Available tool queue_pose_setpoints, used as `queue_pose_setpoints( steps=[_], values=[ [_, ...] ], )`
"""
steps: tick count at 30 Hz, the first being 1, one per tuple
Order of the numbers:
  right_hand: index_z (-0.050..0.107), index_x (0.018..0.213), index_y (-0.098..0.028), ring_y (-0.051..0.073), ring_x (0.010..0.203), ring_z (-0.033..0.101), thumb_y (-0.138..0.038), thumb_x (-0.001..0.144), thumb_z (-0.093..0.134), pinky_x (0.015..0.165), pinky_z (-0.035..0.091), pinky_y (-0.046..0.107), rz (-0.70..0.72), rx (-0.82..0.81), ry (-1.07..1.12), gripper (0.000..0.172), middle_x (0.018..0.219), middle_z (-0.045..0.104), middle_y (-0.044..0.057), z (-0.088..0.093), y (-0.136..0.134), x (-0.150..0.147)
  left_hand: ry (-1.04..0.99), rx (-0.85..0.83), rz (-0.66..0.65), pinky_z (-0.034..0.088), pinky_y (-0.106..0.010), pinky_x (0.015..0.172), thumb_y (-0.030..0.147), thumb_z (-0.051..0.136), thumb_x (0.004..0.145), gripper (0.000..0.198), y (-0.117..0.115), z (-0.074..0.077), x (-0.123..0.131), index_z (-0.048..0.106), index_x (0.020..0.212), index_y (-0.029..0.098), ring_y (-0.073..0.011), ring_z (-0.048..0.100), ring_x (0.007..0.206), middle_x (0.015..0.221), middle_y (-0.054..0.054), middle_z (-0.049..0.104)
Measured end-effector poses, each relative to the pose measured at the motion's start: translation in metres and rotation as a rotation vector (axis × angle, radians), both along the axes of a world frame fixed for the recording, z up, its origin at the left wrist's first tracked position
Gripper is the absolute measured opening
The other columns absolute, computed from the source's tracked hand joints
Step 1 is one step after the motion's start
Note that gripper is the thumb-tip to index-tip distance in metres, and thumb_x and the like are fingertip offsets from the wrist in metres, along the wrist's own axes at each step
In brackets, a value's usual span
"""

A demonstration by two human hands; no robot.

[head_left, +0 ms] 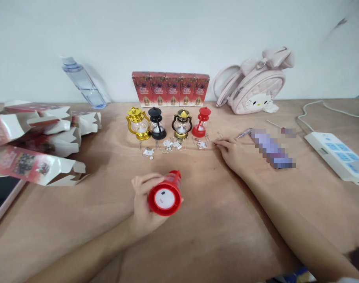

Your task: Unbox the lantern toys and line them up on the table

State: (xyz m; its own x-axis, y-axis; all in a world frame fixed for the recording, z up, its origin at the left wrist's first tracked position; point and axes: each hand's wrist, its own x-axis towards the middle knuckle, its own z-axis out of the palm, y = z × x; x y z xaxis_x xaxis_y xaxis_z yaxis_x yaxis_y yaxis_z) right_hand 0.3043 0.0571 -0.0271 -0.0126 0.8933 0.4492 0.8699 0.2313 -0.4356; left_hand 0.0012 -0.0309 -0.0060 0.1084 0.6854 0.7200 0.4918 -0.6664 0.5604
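Observation:
My left hand (145,204) is wrapped round a red toy lantern (177,177). The lantern lies tilted, its round base with a white disc turned towards me. Farther right, my right hand (229,153) rests low over the table with fingertips pressed together; whatever they pinch is too small to name. Just left of those fingers lie small white tags and bent wire pieces (200,144). Behind them stand a gold lantern (139,125), a black lantern (158,125), a black-and-gold lantern (182,125) and a second red lantern (201,122), all upright.
Several red printed boxes (172,89) stand along the wall. Opened cartons (41,165) pile up at left, near a leaning water bottle (83,84). To the right are a pink bag (256,86), a screwdriver (244,133), a blurred-out flat object (270,149) and a white power strip (338,155).

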Motion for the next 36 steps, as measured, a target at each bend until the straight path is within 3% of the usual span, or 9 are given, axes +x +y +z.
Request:
queue_pose_setpoints(
  steps=[4, 8, 11, 14, 20, 30, 36],
  values=[
    [0.072, 0.099, -0.019, 0.024, 0.096, 0.057, -0.023, 0.092, 0.043, 0.087, 0.046, 0.041, -0.02, 0.019, -0.075, 0.03, 0.103, 0.066, 0.011, -0.001, -0.003, -0.003, 0.096, 0.12, -0.017, 0.04, -0.038, 0.081, 0.033, 0.077, 0.067, 0.047, 0.0, 0.001, -0.005, 0.052, 0.107, 0.029, -0.0223, 0.061, 0.089, 0.098, -0.002, 0.064],
    [0.065, 0.106, -0.021, 0.024, 0.099, 0.058, -0.023, 0.092, 0.044, 0.086, 0.049, 0.042, 0.002, 0.206, -0.067, 0.026, 0.108, 0.061, 0.011, 0.006, -0.014, -0.012, 0.181, 0.212, -0.075, 0.035, -0.041, 0.089, 0.027, 0.063, 0.083, 0.033, 0.011, 0.007, -0.008, 0.049, 0.112, 0.032, -0.0239, 0.061, 0.104, 0.105, -0.003, 0.066],
    [0.059, 0.111, -0.023, 0.023, 0.099, 0.059, -0.019, 0.089, 0.05, 0.084, 0.051, 0.04, 0.106, 0.364, -0.063, 0.024, 0.105, 0.062, 0.01, 0.014, -0.031, -0.03, 0.233, 0.236, -0.082, 0.031, -0.042, 0.091, 0.02, 0.06, 0.085, 0.036, 0.021, 0.01, -0.01, 0.049, 0.118, 0.032, -0.0244, 0.059, 0.11, 0.108, -0.004, 0.066],
    [0.058, 0.107, -0.023, 0.02, 0.087, 0.062, -0.014, 0.084, 0.059, 0.074, 0.052, 0.035, 0.242, 0.468, -0.042, 0.025, 0.095, 0.064, 0.008, 0.022, -0.054, -0.056, 0.301, 0.192, -0.071, 0.031, -0.04, 0.089, 0.015, 0.058, 0.085, 0.042, 0.028, 0.011, -0.011, 0.05, 0.122, 0.032, -0.0243, 0.058, 0.11, 0.11, -0.004, 0.066],
    [0.059, 0.09, -0.019, 0.013, 0.067, 0.058, -0.016, 0.083, 0.064, 0.06, 0.044, 0.029, 0.499, 0.462, 0.073, 0.01, 0.078, 0.066, 0.002, 0.031, -0.086, -0.103, 0.401, 0.177, -0.111, 0.03, -0.039, 0.083, 0.014, 0.054, 0.087, 0.039, 0.027, 0.01, -0.009, 0.051, 0.124, 0.027, -0.0231, 0.058, 0.103, 0.11, -0.006, 0.066],
    [0.06, 0.087, -0.018, 0.012, 0.068, 0.058, -0.023, 0.088, 0.06, 0.063, 0.043, 0.027, 0.484, 0.327, 0.168, 0.005, 0.077, 0.068, 0.003, 0.031, -0.09, -0.112, 0.507, 0.234, -0.145, 0.032, -0.039, 0.083, 0.021, 0.058, 0.088, 0.034, 0.023, 0.008, -0.007, 0.056, 0.122, 0.027, -0.0236, 0.056, 0.102, 0.107, -0.006, 0.066],
    [0.058, 0.084, -0.018, 0.013, 0.067, 0.055, -0.019, 0.09, 0.055, 0.063, 0.041, 0.027, 0.522, 0.252, 0.159, 0.006, 0.075, 0.067, 0.002, 0.029, -0.089, -0.112, 0.54, 0.241, -0.134, 0.029, -0.039, 0.079, 0.014, 0.053, 0.087, 0.034, 0.022, 0.008, -0.006, 0.058, 0.119, 0.025, -0.0237, 0.056, 0.1, 0.105, -0.006, 0.067]
  ],
)
